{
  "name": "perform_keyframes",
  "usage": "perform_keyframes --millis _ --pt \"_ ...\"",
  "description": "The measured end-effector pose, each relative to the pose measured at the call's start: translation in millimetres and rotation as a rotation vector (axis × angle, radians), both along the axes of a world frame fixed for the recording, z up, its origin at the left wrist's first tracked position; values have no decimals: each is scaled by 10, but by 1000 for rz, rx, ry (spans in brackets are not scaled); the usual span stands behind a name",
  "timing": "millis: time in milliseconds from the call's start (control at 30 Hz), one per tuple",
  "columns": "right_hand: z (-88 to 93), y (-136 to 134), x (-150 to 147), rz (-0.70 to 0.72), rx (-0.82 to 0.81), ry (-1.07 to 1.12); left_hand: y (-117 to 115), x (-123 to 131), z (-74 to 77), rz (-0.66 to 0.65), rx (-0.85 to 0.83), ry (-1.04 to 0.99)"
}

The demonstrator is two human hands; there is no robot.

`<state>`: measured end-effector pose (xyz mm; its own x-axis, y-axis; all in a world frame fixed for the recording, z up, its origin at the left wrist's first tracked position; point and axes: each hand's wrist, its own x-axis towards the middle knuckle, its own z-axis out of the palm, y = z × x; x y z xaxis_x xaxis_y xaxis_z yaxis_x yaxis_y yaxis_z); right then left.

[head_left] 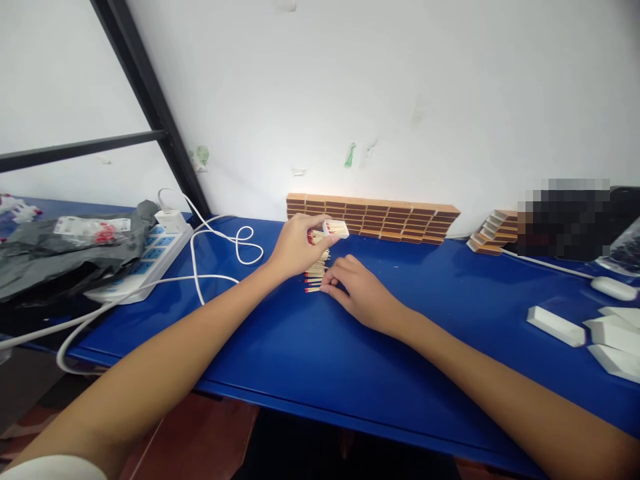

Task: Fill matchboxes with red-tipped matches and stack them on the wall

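Note:
My left hand (pixel 303 243) grips a small white matchbox tray (pixel 330 228) between thumb and fingers, above the blue table. Wooden matches lie inside the tray. Below it, a row of loose red-tipped matches (pixel 315 273) is spread on the tabletop, partly hidden by both hands. My right hand (pixel 357 290) is closed in a pinch at the near end of that row, its thumb and fingertip at the tail of the nearest match (pixel 313 290).
Brown-sided matchboxes (pixel 373 219) are stacked along the wall, with a smaller stack (pixel 493 232) farther right. White trays (pixel 556 325) lie at the right. On the left are a power strip (pixel 157 257), white cables (pixel 200 267) and a grey plastic bag (pixel 65 250).

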<state>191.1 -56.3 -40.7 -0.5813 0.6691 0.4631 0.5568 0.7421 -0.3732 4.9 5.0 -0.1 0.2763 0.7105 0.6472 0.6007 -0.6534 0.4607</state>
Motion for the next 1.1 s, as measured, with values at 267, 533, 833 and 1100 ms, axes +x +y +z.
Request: perform_keyframes --millis 267,533,833,1100 --pt "12 -16 71 7 -23 0 4 -6 -11 12 -9 18" --pt "13 -15 66 23 -36 4 10 -10 -34 -3 -16 16" --pt "95 -40 131 19 -37 -69 23 -24 -39 -13 -32 43" --pt "269 133 509 -294 259 162 -56 8 -33 -154 -95 86"
